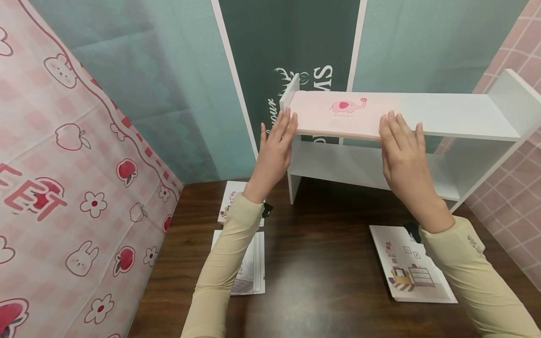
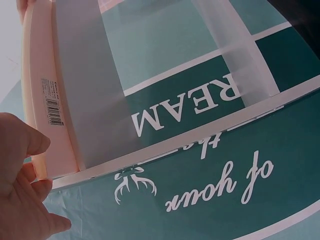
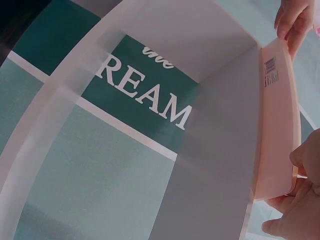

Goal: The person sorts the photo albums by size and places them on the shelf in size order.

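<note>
A pink notebook [image 1: 321, 112] with an elephant picture lies on the top board of a white shelf [image 1: 448, 112]. Its front edge juts past the board, and its barcoded underside shows in both wrist views. My left hand [image 1: 272, 152] holds the notebook's left front corner, close to the shelf's left side panel, with the thumb [image 2: 36, 141] below it. At the right front corner my right hand [image 1: 403, 164] lays its fingers over the top, while its thumb [image 3: 302, 152] lies at the underside.
Two flat items with printed covers, one upper booklet [image 1: 230, 197] and one lower pack [image 1: 258, 263], lie under my left forearm. Another printed booklet [image 1: 418, 277] is beside my right forearm on the brown table [image 1: 313, 281]. Patterned cloths hang behind and on both sides.
</note>
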### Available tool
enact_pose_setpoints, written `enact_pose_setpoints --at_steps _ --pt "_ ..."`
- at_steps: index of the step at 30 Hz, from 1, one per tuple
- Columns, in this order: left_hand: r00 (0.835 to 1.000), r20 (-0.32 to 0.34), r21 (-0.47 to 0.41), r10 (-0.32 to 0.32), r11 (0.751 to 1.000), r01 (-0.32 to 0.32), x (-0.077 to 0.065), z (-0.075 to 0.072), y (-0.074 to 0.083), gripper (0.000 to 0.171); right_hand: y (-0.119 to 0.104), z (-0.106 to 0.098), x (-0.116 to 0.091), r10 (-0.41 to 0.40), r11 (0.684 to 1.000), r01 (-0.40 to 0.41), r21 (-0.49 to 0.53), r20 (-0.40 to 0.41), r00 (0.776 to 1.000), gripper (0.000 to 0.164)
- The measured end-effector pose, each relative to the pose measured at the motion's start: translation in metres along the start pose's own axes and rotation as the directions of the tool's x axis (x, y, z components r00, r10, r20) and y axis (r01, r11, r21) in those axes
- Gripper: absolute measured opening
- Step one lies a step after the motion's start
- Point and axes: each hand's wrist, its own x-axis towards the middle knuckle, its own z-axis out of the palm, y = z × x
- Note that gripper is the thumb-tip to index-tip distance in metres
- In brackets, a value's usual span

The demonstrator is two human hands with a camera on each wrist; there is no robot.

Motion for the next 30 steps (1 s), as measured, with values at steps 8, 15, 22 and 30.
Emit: enact_pose_setpoints --at_steps 8,15,22,30 --pt "1.000 -0.003 0.014 0.009 1.000 -0.009 0.0020 0.0020 0.0007 0.057 0.0015 0.0002 0.0012 -0.013 1.000 0.013 -0.026 0.016 1.000 0.055" --pt "1.000 0.003 0.027 0.004 1.000 -0.004 0.0025 0.0015 0.0023 0.057 0.0017 -0.0007 0.0022 -0.010 0.999 0.011 -0.049 0.034 0.999 0.059" --pt "1.000 0.010 0.028 -0.003 1.000 0.002 0.0030 0.0013 0.0030 0.058 0.0024 -0.0006 0.0023 -0.005 0.998 0.007 -0.061 0.043 0.999 0.059" --pt "1.000 0.018 0.042 -0.014 0.999 0.013 0.0037 0.0023 0.0029 0.057 0.0036 0.0008 0.0022 0.000 0.998 0.002 -0.068 0.031 1.000 0.055"
